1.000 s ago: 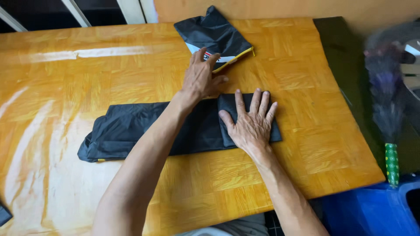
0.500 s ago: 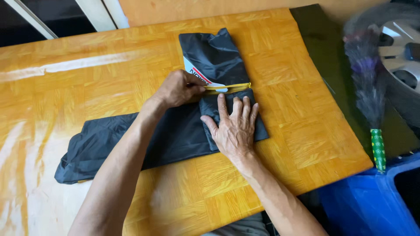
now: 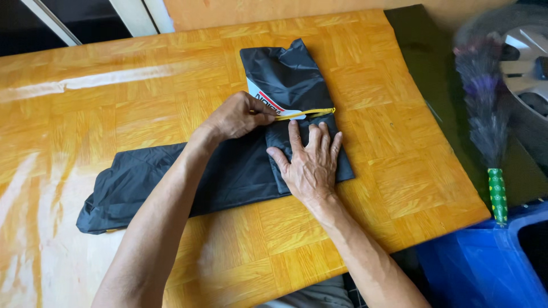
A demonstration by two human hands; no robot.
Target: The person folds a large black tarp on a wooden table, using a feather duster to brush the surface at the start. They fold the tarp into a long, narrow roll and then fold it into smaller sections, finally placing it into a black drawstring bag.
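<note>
Since that dark folded garment (image 3: 228, 177) on the bench (image 3: 114, 114) looks thin, floppy and slippery, I'd grab the yellow-edged pouch (image 3: 285, 85) rim: left hand (image 3: 237, 117) fingers pinch it, right hand (image 3: 311, 162) fingers spread flat just below.

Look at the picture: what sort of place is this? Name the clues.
Probably a home or a small workshop, not a factory: a wooden parquet-top table, a feather duster standing beside it, and a blue bin at its corner.
</note>
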